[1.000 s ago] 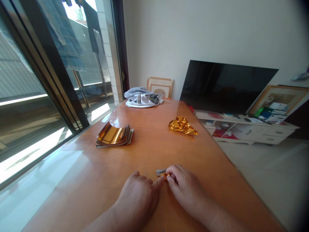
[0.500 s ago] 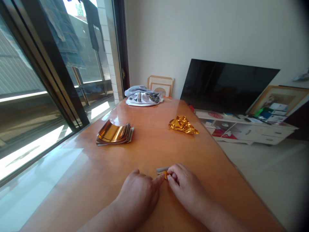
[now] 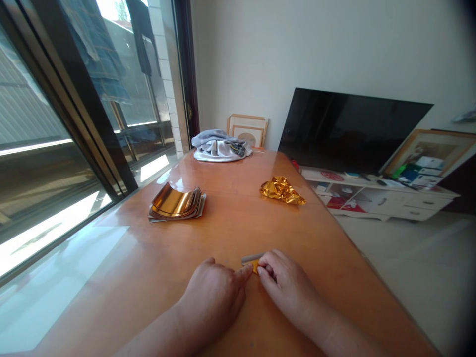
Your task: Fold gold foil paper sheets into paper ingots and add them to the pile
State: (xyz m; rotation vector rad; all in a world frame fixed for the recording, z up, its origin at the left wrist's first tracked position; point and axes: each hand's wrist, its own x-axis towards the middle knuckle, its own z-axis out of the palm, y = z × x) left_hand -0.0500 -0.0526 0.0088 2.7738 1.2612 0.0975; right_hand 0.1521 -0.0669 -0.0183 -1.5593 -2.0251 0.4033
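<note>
A small folded piece of gold foil paper (image 3: 253, 262), grey on its back, lies on the wooden table (image 3: 238, 228) between my fingertips. My left hand (image 3: 213, 300) rests knuckles up on the table, its index finger pressing on the paper's left edge. My right hand (image 3: 284, 282) has its fingers curled and pinches the paper from the right. A stack of gold foil sheets (image 3: 176, 203) lies at the middle left. Several crumpled gold foil pieces (image 3: 281, 190) sit at the middle right.
A bundle of grey and white cloth (image 3: 220, 148) lies at the table's far end, with a picture frame (image 3: 247, 131) behind it. Glass sliding doors (image 3: 55, 124) run along the left. A dark television (image 3: 349, 131) leans on a white low cabinet (image 3: 383, 201) at right.
Both hands stay on the small foil paper; they have shifted only slightly. The view has tilted a little.
</note>
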